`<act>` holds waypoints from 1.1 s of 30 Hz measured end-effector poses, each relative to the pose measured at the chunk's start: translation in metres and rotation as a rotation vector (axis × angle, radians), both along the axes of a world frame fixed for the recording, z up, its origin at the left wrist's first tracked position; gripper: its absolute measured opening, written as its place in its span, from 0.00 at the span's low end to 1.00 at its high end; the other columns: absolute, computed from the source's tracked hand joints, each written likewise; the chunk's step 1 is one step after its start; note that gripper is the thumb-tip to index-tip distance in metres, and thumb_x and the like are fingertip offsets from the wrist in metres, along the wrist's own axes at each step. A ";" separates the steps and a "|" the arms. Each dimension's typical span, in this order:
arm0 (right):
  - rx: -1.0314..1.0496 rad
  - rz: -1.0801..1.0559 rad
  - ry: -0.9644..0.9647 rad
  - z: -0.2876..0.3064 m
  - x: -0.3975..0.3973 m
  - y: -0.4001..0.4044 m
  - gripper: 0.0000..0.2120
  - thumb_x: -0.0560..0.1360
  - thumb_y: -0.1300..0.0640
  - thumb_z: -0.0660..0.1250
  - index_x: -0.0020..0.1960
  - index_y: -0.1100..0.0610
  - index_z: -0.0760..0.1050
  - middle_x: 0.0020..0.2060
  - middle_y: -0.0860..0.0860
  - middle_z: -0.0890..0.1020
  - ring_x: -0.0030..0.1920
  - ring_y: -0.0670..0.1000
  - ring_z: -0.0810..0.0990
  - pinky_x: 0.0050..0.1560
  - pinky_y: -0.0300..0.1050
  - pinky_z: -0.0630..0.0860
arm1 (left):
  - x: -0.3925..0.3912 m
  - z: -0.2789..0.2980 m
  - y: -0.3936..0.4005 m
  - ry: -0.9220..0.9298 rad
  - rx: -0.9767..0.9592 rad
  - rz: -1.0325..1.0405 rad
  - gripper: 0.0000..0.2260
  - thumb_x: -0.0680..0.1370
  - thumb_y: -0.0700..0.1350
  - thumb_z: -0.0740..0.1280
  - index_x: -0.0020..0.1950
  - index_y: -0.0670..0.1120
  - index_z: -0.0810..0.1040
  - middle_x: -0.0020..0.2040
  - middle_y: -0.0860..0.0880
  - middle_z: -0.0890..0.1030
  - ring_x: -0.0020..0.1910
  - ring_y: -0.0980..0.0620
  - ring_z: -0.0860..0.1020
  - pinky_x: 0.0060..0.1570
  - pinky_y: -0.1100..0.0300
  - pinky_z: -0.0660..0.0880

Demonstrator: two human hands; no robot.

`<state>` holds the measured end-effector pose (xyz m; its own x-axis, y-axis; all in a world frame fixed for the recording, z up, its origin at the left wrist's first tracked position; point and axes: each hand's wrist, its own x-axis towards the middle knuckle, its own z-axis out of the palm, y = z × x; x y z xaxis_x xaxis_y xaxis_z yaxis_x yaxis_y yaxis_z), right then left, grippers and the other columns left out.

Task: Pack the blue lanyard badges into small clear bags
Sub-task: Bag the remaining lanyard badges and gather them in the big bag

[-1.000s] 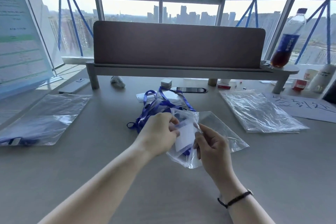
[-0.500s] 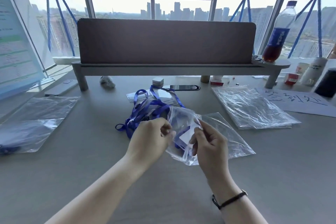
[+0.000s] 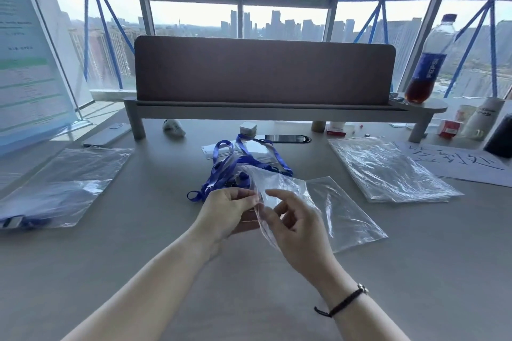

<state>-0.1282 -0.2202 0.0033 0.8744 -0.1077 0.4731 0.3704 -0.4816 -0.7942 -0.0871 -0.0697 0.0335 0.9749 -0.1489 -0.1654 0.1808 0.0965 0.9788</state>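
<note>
Well left of my grip lies a large clear bag flat on the table, with something blue at its near end, likely lanyards already packed. Closer in, my left hand pinches the mouth edge of the small clear bag, fingertips closed on the film. I judge that hold is there to keep the opening steady. Just beyond my knuckles sits the tangle of blue lanyard badges, still outside any bag. My right hand curls at the same mouth, thumb and fingers on the plastic, probably spreading it. I cannot tell whether this bag holds a badge yet. Directly right of the grip another empty bag lies flat, and farther right a stack of spare bags waits within reach.
</note>
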 end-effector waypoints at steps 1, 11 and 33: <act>-0.024 0.012 0.007 0.001 0.000 0.002 0.12 0.76 0.48 0.72 0.58 0.44 0.80 0.32 0.42 0.78 0.27 0.45 0.73 0.32 0.35 0.70 | 0.000 0.004 0.000 0.005 -0.021 -0.005 0.04 0.79 0.35 0.69 0.46 0.40 0.83 0.41 0.40 0.85 0.41 0.42 0.85 0.43 0.51 0.82; -0.246 0.059 -0.081 0.017 -0.008 0.010 0.18 0.78 0.48 0.67 0.68 0.39 0.74 0.38 0.34 0.77 0.33 0.43 0.75 0.36 0.31 0.68 | -0.006 0.034 0.007 -0.113 0.010 -0.028 0.06 0.78 0.44 0.72 0.47 0.41 0.84 0.39 0.43 0.84 0.36 0.48 0.82 0.36 0.56 0.77; 0.322 0.331 -0.017 0.191 0.005 -0.003 0.12 0.65 0.58 0.81 0.32 0.57 0.77 0.31 0.57 0.81 0.31 0.50 0.77 0.37 0.44 0.76 | -0.016 0.192 0.041 -0.911 0.652 -0.263 0.03 0.77 0.42 0.73 0.45 0.49 0.85 0.36 0.51 0.85 0.32 0.56 0.79 0.36 0.58 0.81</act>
